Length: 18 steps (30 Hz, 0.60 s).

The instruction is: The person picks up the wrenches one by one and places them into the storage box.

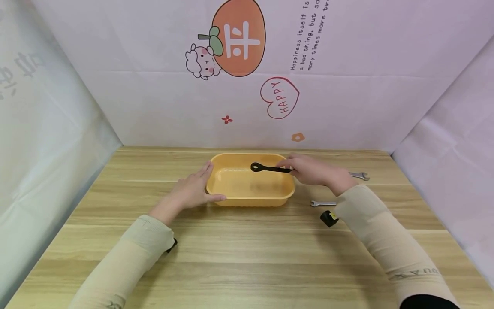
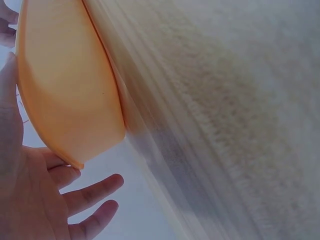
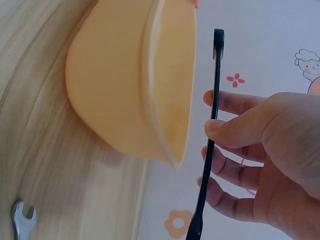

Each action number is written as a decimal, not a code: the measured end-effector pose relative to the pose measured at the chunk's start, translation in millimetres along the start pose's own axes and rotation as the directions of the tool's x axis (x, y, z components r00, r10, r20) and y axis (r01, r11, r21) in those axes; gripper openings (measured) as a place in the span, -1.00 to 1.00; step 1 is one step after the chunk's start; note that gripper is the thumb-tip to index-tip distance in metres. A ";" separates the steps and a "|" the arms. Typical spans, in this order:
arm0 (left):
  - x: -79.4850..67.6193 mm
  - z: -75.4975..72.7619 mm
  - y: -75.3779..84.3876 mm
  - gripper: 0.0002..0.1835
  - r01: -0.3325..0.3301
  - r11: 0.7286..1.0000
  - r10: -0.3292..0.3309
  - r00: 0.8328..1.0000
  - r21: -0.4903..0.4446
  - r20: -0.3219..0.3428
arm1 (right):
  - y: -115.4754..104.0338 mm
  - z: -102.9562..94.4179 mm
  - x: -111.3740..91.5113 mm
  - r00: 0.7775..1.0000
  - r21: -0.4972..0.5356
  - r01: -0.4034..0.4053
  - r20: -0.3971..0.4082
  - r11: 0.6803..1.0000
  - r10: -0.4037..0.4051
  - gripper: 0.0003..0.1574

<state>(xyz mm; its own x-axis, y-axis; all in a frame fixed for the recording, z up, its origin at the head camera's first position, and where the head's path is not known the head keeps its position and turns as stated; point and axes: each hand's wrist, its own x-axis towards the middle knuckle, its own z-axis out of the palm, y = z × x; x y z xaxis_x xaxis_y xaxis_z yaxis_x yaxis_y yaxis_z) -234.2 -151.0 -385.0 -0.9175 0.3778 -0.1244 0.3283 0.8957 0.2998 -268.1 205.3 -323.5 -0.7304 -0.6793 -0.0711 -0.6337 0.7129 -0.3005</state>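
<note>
A yellow plastic bin (image 1: 251, 202) stands on the wooden table, its inside bare in the head view. At its left end my left hand (image 1: 188, 192) rests on the rim, thumb along the front edge; the left wrist view has several fingers stretched out past the bin's corner (image 2: 100, 120). Over the bin's right part, my right hand (image 1: 311, 170) pinches a black wrench (image 1: 270, 168) between thumb and fingers. Its ring end points left. From the right wrist, the wrench (image 3: 216, 95) shows edge-on, apart from the bin's rim.
Right of the bin lie two silver open-end wrenches (image 1: 323, 204), one partly behind the right wrist. A black-and-yellow tape measure (image 1: 329, 218) is beside the right sleeve. A small black object (image 1: 172, 245) peeks out by the left sleeve. Printed white cloth walls the table's back and sides.
</note>
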 end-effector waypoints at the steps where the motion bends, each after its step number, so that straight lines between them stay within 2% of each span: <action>1: -0.1 -0.1 0.0 0.34 0.001 1.000 -0.001 1.000 -0.002 0.001 | -1.5 -0.3 1.2 1.000 0.003 -0.005 0.005 1.000 0.005 -0.50; 9: 0.7 -0.4 -0.7 0.34 -0.002 1.000 0.002 1.000 -0.011 -0.003 | -11.3 0.0 9.2 0.999 0.041 0.001 0.041 0.999 -0.003 -0.44; 18: 0.5 -0.4 -1.5 0.34 -0.004 1.000 0.004 1.000 -0.010 -0.006 | -23.1 2.3 20.9 0.998 0.020 0.010 0.063 1.000 -0.011 -0.46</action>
<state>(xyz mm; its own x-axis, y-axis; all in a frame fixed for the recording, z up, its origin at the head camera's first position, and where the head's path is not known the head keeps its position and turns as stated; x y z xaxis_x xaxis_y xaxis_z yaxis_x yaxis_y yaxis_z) -235.2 -152.3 -385.1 -0.9174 0.3802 -0.1177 0.3298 0.8917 0.3100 -268.2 174.2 -320.2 -0.7059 -0.6969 -0.1271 -0.6356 0.7023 -0.3205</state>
